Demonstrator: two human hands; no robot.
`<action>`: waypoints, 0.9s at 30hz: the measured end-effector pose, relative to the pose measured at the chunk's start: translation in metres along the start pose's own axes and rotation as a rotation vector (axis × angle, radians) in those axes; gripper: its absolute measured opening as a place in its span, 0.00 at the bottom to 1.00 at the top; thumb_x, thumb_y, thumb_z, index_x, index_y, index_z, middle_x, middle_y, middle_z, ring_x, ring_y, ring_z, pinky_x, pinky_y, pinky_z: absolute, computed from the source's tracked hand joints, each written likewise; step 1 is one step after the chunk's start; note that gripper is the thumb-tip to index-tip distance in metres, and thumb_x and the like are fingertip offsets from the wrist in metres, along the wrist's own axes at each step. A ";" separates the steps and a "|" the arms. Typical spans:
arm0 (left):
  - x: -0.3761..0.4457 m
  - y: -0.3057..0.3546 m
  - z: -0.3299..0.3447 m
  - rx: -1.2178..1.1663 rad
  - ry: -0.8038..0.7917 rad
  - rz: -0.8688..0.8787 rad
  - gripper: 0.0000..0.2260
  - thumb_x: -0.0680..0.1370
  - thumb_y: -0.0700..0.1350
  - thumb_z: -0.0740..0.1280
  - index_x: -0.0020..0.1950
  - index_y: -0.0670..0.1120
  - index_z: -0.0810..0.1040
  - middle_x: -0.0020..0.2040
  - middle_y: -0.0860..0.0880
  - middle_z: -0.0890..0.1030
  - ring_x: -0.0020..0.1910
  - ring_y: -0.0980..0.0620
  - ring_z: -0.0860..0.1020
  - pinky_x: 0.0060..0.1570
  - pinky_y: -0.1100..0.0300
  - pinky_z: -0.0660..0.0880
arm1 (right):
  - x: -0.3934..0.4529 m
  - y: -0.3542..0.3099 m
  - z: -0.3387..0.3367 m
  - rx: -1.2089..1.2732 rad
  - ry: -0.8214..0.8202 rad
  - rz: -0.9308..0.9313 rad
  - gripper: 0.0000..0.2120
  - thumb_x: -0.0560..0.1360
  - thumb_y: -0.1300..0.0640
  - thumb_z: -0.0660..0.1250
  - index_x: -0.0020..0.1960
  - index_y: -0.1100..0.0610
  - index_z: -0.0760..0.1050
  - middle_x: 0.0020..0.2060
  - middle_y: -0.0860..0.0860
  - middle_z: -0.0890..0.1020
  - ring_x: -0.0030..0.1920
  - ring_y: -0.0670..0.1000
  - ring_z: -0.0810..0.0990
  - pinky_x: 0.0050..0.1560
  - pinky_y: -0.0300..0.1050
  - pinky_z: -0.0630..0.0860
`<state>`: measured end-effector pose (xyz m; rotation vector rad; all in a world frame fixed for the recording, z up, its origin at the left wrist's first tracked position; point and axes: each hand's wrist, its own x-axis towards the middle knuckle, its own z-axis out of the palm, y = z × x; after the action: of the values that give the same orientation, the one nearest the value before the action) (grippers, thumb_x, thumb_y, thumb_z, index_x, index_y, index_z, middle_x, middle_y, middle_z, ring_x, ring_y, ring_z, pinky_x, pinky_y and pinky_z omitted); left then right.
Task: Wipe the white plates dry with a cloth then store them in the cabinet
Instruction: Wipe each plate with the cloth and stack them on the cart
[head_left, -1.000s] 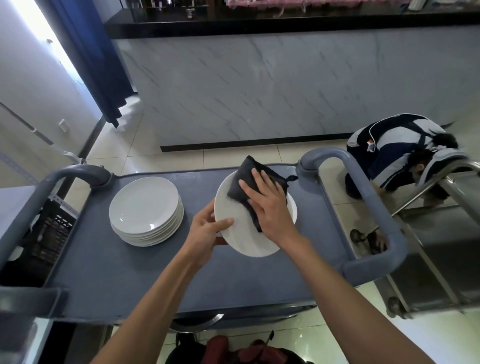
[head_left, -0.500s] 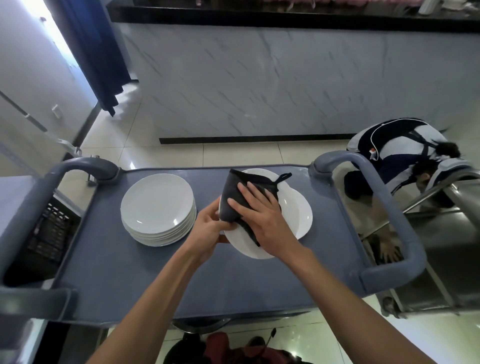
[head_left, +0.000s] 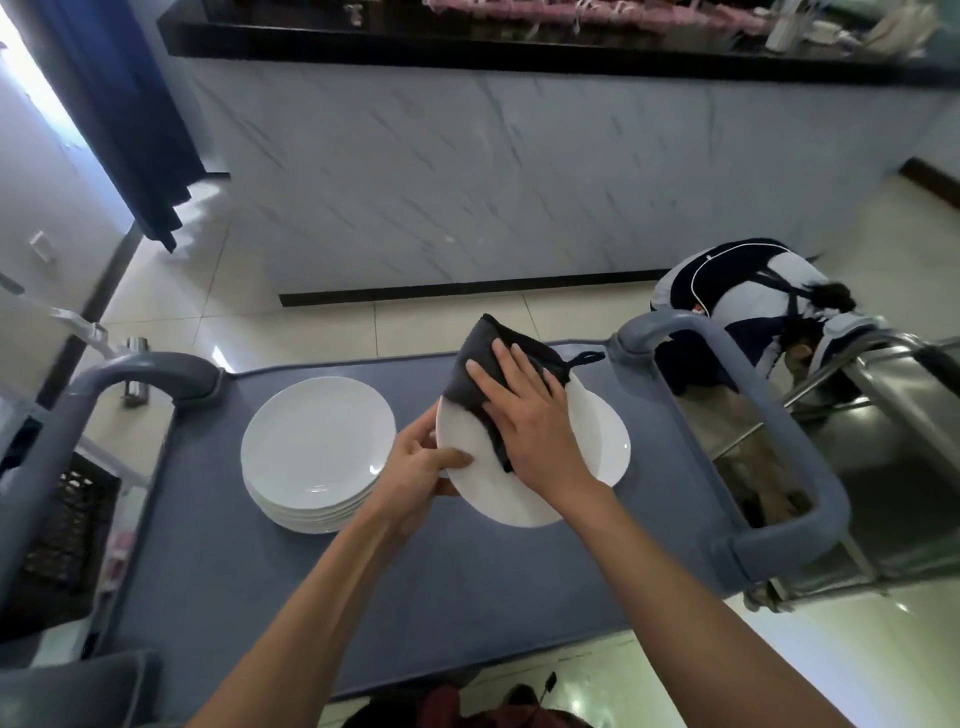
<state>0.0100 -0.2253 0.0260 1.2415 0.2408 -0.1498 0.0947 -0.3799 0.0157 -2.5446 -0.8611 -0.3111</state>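
**Mid-wipe on one plate, rest still stacked**

Working big to small: the grey cart (head_left: 218, 597) is my surface, with raised handle loops at the left end (head_left: 130, 374) and right end (head_left: 769, 457). Those loops fence the ends, so I'd say the easy way out for a plate is up and toward me over the near edge. A second person (head_left: 748, 296) is crouched just beyond the right loop, so swinging right looks tight.

The stack of white plates (head_left: 317, 447) sits left of centre on the surface, untouched. Just right of it, the plate in hand (head_left: 498, 493) is tilted up off the cart. My left hand (head_left: 415, 467) pinches its left rim, thumb on top. My right hand (head_left: 524, 415) has its fingers flat and spread, pressing the dark cloth (head_left: 467, 374) onto the plate's face.

So we're in the drying step. Next probably means flipping it to do the back. No cabinet in view that I can tell.
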 end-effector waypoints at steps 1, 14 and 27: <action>0.001 0.001 -0.002 -0.009 0.000 -0.004 0.30 0.74 0.27 0.63 0.68 0.55 0.78 0.58 0.45 0.84 0.55 0.43 0.84 0.43 0.49 0.80 | 0.003 0.000 0.000 -0.011 -0.001 0.032 0.23 0.83 0.50 0.50 0.78 0.44 0.62 0.80 0.50 0.57 0.80 0.53 0.54 0.75 0.59 0.57; 0.018 0.013 -0.030 -0.108 0.086 0.013 0.28 0.73 0.26 0.65 0.67 0.50 0.79 0.52 0.45 0.85 0.47 0.46 0.82 0.36 0.53 0.80 | -0.001 -0.008 0.006 -0.112 -0.065 0.346 0.26 0.83 0.48 0.47 0.81 0.43 0.52 0.81 0.49 0.50 0.81 0.52 0.47 0.77 0.59 0.51; 0.019 0.021 -0.049 -0.180 0.110 0.053 0.28 0.74 0.25 0.64 0.64 0.53 0.79 0.56 0.45 0.84 0.56 0.41 0.82 0.41 0.47 0.83 | -0.028 -0.069 0.039 -0.030 -0.031 0.458 0.30 0.78 0.42 0.38 0.81 0.41 0.49 0.81 0.47 0.48 0.81 0.49 0.43 0.77 0.58 0.46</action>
<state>0.0288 -0.1721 0.0253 1.0773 0.3094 -0.0130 0.0330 -0.3269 -0.0053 -2.6847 -0.2658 -0.1395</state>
